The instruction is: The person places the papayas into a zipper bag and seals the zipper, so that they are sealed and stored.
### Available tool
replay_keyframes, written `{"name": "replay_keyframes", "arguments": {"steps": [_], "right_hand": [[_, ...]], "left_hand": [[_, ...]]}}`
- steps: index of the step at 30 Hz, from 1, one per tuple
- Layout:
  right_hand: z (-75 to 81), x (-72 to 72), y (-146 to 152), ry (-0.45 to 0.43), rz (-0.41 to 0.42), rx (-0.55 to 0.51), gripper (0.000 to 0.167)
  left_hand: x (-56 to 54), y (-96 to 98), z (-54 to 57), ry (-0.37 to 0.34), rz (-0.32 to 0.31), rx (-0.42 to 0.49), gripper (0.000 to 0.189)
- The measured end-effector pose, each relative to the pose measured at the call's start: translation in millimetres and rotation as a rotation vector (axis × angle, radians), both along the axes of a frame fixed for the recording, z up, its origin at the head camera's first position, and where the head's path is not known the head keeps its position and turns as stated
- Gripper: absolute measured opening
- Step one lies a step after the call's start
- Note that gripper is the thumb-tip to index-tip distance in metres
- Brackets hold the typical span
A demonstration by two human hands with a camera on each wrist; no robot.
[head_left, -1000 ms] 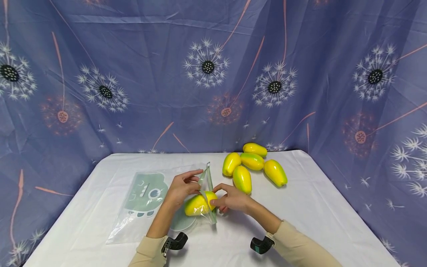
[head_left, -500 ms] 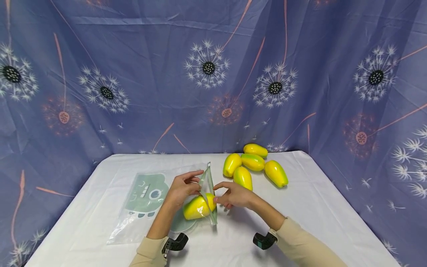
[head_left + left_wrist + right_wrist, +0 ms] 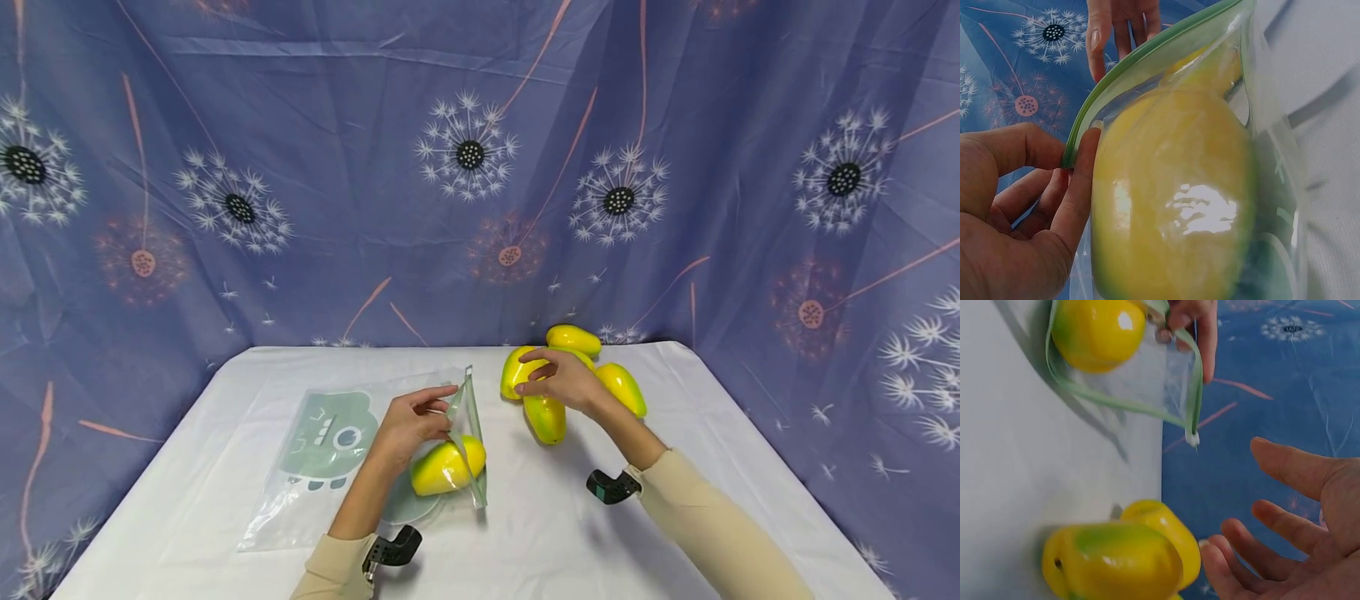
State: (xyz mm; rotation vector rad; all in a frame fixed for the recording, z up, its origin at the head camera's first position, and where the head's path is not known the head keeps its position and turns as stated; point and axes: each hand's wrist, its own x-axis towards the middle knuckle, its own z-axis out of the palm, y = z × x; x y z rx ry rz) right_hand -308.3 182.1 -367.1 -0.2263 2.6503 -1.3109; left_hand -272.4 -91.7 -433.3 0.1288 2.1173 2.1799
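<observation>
A clear zip bag (image 3: 273,512) with a green cartoon print lies on the left of the table, its green-edged mouth raised and spread apart. My left hand (image 3: 411,429) pinches the mouth's upper edge between thumb and fingers, as the left wrist view shows. Just inside the mouth lies a yellow-green mango (image 3: 444,468), large behind the clear film in the left wrist view. My right hand (image 3: 566,379) holds nothing; its fingers are spread over a group of mangoes. Closest to it are one mango (image 3: 513,375) by the fingertips and another mango (image 3: 546,421) below the hand.
Partly covered by the right hand and wrist are further mangoes, including one mango (image 3: 622,390) at the right and one mango (image 3: 573,338) near the back edge. A white cloth (image 3: 517,550) covers the table. Behind it hangs a blue dandelion-print curtain (image 3: 360,208).
My right hand has let go of the mango in the bag's mouth and moved right and back, over the other mangoes. My left hand stays at the bag's edge.
</observation>
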Motion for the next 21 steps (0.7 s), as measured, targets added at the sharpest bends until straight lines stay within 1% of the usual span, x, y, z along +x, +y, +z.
{"name": "replay_keyframes", "arguments": {"steps": [3,7,11,15,18,21], "right_hand": [[2.5,-8.7,5,0.021,-0.016,0.022,0.063],[3.3,-20.1,11,0.016,-0.026,0.029,0.064],[0.8,-29.3,18,-0.001,-0.037,0.018,0.064],[-7.5,-36.2,28,-0.005,-0.046,0.007,0.064],[-16.1,-40.8,35,-0.005,-0.033,0.011,0.065],[-22.8,-43.6,41,-0.027,-0.020,0.004,0.067]], "left_hand": [[0.1,-1.0,0.4,0.000,0.003,-0.006,0.054],[0.2,-1.4,0.7,-0.001,-0.001,-0.005,0.054],[-0.3,-1.0,0.9,0.001,-0.003,0.006,0.055],[-0.4,-0.4,0.8,0.006,-0.004,0.008,0.054],[0.3,-0.2,1.2,0.005,-0.003,0.006,0.053],[0.7,-0.3,1.2,0.005,-0.001,0.005,0.053]]}}
